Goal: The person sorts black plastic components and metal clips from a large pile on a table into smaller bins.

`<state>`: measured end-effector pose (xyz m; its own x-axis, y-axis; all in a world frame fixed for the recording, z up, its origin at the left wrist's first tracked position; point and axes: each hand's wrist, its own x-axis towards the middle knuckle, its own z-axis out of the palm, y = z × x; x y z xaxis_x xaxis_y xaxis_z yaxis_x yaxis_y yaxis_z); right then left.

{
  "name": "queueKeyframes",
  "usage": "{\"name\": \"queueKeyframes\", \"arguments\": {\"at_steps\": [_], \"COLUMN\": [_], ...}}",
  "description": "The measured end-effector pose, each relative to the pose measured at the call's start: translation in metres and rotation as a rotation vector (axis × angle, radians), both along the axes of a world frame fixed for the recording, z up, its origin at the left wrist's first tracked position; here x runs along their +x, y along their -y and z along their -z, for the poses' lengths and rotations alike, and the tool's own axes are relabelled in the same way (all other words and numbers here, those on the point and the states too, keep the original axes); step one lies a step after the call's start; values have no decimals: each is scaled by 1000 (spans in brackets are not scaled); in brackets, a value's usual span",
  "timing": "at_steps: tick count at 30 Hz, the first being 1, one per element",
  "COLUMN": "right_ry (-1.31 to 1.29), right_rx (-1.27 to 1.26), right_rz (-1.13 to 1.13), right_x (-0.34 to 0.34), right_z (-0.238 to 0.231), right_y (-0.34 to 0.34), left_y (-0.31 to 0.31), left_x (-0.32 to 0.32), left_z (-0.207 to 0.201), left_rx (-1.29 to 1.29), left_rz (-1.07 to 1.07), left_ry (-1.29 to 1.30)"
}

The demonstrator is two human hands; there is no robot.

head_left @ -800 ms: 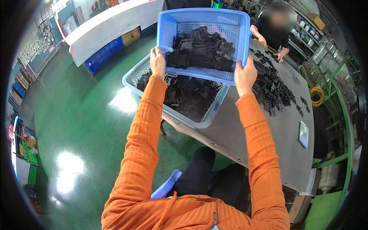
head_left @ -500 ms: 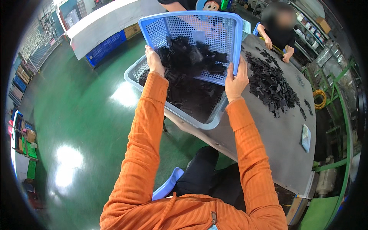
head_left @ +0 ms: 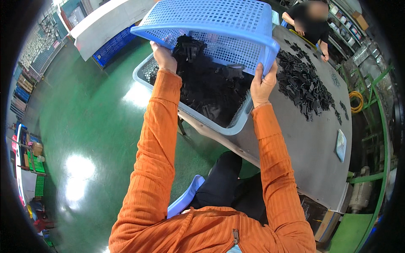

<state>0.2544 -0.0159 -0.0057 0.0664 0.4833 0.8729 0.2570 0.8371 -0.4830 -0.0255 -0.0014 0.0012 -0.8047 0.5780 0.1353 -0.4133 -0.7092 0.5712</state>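
Note:
A blue perforated plastic basket is tipped steeply, its mouth facing down and toward me. My left hand grips its left side near the rim, and my right hand is closed on its right corner. Beneath it a light grey-blue basket rests at the table's left edge, heaped with small flat black parts. Some of these parts look blurred, and a few still lie against the tipped basket's wall.
Loose black parts spread over the grey table to the right, with a small packet near its right edge. Across the table a person in black works. A blue chair is beside my leg; green machine framing stands right.
Both hands have turned the blue basket further over, so its underside now shows on top. Most of the black parts in it have dropped into the lower basket.

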Motion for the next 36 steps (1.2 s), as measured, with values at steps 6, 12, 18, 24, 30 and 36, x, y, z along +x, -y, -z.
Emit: {"name": "queueKeyframes", "arguments": {"at_steps": [6, 12, 18, 24, 30, 36], "right_ry": [-39, 31, 58, 122, 216, 286], "right_rx": [116, 225, 106, -531, -1046, -1293], "right_rz": [-103, -32, 350, 261, 257, 338], "right_x": [12, 30, 137, 238, 273, 286], "right_z": [5, -40, -104, -101, 46, 122], "right_y": [0, 35, 98, 292, 436, 438], "left_y": [-6, -12, 87, 274, 368, 376], "left_x": [-18, -35, 82, 170, 193, 211], "left_z": [31, 25, -84, -92, 83, 159], "left_rx": [347, 433, 170, -123, -501, -734], "left_rz": [334, 674, 173, 190, 839, 1078], "left_ry": [9, -108, -543, -1302, -1252, -1024]}}
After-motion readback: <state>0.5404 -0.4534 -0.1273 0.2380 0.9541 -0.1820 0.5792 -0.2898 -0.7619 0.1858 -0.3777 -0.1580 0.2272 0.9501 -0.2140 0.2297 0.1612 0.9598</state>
